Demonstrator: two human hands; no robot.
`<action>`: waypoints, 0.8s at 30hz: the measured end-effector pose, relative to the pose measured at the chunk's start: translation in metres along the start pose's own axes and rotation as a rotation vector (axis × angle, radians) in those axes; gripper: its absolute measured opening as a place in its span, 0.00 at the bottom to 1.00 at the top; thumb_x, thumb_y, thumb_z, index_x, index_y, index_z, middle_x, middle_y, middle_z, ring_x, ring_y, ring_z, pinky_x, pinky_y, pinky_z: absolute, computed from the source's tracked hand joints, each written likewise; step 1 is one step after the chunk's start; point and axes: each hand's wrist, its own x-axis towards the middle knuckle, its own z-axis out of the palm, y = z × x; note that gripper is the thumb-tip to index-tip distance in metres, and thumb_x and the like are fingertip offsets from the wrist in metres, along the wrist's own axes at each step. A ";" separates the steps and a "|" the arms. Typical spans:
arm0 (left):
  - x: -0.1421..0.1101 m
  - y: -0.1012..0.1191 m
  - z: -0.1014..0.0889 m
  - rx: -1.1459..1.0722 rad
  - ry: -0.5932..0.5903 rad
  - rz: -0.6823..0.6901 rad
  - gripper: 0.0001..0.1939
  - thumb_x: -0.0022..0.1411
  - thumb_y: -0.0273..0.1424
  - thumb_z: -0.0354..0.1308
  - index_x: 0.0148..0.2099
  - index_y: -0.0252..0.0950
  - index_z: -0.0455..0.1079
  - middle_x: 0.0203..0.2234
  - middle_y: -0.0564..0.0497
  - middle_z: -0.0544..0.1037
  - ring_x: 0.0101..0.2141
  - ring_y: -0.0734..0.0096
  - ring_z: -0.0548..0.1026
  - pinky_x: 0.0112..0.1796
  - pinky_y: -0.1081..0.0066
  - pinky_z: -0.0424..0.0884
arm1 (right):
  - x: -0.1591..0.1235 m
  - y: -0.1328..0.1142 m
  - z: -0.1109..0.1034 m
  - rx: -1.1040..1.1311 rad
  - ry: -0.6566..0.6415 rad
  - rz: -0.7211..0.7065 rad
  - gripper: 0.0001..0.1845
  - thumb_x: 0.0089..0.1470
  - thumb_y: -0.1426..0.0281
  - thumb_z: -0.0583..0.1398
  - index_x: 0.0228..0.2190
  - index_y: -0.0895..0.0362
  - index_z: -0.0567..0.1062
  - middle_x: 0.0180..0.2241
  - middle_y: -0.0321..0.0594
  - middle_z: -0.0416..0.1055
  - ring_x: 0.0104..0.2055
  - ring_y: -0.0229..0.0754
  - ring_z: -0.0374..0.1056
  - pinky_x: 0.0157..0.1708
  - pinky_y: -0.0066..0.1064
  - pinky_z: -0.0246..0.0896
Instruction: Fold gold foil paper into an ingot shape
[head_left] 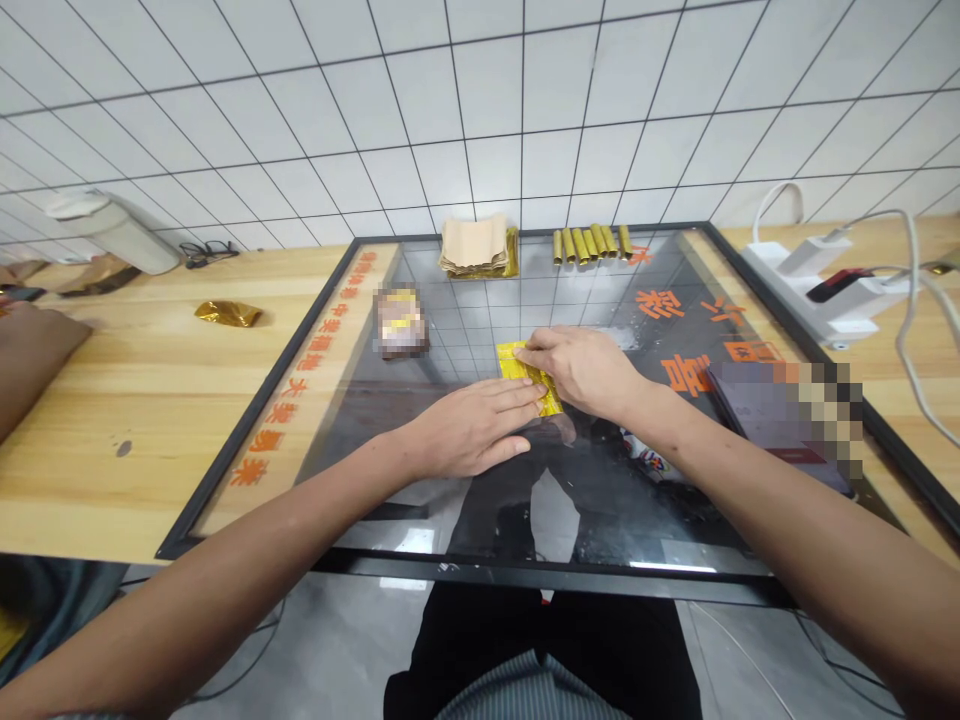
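A small sheet of gold foil paper [514,362] lies on the dark glass top, partly covered by both hands. My left hand [469,425] rests flat, fingers stretched out, with its fingertips on the lower part of the sheet. Bent fingers of my right hand [581,370] are closed at the sheet's upper and right side. Toward the wall, several rolled gold tubes [592,244] stand in a row. Beside them sits a stack of tan paper sheets [474,245] with gold foil showing under it. A small blurred-out pack [401,322] is on the left of the glass.
A phone [780,420] lies at the right, near a white power strip [810,290] with cables. On the wooden table [135,380] to the left are a crumpled gold wrapper [227,313], glasses [208,253] and a pale bottle [120,230]. Another person's arm [34,360] reaches in there.
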 end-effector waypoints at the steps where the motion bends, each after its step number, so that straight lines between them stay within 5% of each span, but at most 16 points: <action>1: 0.000 0.000 0.001 0.004 -0.002 -0.001 0.28 0.81 0.40 0.48 0.75 0.33 0.62 0.71 0.38 0.70 0.74 0.54 0.62 0.74 0.49 0.58 | 0.000 0.000 0.000 -0.002 0.001 0.000 0.17 0.72 0.71 0.55 0.54 0.57 0.81 0.49 0.48 0.78 0.48 0.50 0.73 0.42 0.39 0.59; 9: -0.008 0.014 0.004 0.101 -0.074 -0.056 0.32 0.83 0.43 0.41 0.77 0.27 0.56 0.77 0.36 0.58 0.78 0.57 0.52 0.76 0.54 0.51 | 0.000 -0.001 -0.002 -0.010 -0.007 0.013 0.16 0.72 0.72 0.55 0.54 0.56 0.80 0.48 0.47 0.78 0.45 0.49 0.72 0.39 0.38 0.56; 24: -0.009 0.024 0.006 0.111 -0.086 -0.090 0.33 0.83 0.44 0.40 0.77 0.26 0.57 0.77 0.36 0.57 0.78 0.55 0.52 0.76 0.53 0.50 | 0.000 -0.003 -0.001 0.016 0.002 -0.011 0.14 0.70 0.72 0.54 0.47 0.58 0.79 0.46 0.48 0.76 0.45 0.49 0.70 0.41 0.39 0.56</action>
